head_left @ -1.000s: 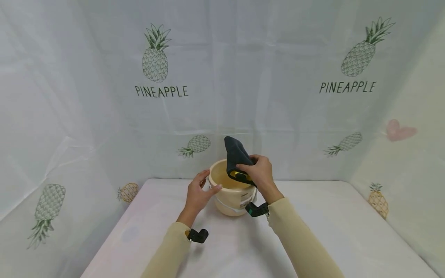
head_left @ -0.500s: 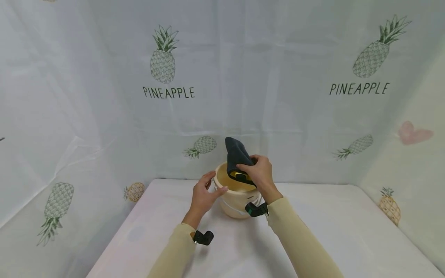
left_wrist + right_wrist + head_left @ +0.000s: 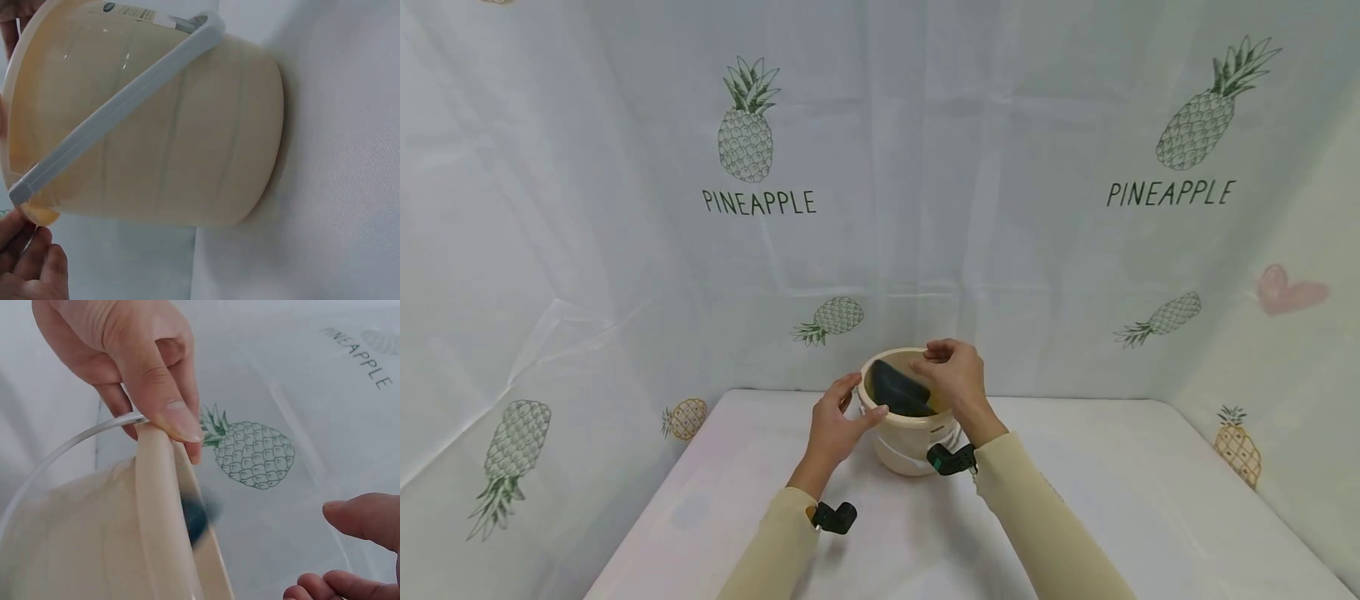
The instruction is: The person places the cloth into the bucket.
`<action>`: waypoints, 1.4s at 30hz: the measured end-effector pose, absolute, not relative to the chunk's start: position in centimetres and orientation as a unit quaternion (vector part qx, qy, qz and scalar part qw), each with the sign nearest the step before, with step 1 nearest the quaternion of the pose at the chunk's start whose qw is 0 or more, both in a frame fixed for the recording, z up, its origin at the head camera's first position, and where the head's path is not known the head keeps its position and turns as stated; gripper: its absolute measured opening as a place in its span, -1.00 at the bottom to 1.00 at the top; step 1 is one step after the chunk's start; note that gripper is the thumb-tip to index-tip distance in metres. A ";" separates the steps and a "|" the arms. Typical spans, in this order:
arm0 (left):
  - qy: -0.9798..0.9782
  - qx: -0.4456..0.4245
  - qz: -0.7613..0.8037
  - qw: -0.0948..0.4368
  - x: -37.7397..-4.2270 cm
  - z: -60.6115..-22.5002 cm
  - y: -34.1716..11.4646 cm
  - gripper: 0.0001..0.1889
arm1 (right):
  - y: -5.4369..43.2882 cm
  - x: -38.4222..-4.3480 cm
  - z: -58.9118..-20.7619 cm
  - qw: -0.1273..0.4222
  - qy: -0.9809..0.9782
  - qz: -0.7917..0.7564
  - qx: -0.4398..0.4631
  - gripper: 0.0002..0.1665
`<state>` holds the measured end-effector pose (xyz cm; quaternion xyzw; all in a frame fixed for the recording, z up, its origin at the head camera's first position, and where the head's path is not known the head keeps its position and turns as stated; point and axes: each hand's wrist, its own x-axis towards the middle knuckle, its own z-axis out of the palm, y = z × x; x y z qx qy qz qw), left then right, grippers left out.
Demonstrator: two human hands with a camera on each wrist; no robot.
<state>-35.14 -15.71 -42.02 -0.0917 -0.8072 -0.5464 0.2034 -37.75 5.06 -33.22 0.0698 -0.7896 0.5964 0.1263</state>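
Observation:
A cream plastic bucket (image 3: 898,450) stands upright near the back of the table. At its left side my left hand (image 3: 835,429) holds the rim, thumb over the near edge; the right wrist view shows this left hand (image 3: 147,369) pinching the rim. Inside the bucket lies a dark blue cloth item (image 3: 897,390), tilted; its kind is unclear, and in the right wrist view the dark item (image 3: 195,519) is only a blur. My right hand (image 3: 958,379) is over the bucket's right side, its fingers apart from the cloth item and holding nothing.
A pale handle (image 3: 119,106) hangs across the bucket's outer wall. The bucket rests on a white-covered table (image 3: 1075,492). Behind it hangs a white curtain (image 3: 925,208) printed with pineapples, close to the table's back edge.
My right hand has let go of the dark cloth item, which has dropped from above the rim into the bucket. My left hand keeps its hold on the rim.

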 end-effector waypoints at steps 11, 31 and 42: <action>-0.803 -0.101 -0.550 0.204 -35.2 -42.0 -15.7 -0.16 | 5.3 -37.6 -33.2 0.131 -0.785 0.602 0.068 -0.49; -0.793 -0.106 -0.571 0.186 -36.1 -42.0 -16.2 -0.17 | 7.2 -37.2 -34.3 0.149 -0.786 0.595 0.079 -0.49; -0.795 -0.092 -0.562 0.209 -36.4 -42.6 -18.4 -0.27 | 9.3 -36.7 -35.0 0.155 -0.797 0.575 0.101 -0.48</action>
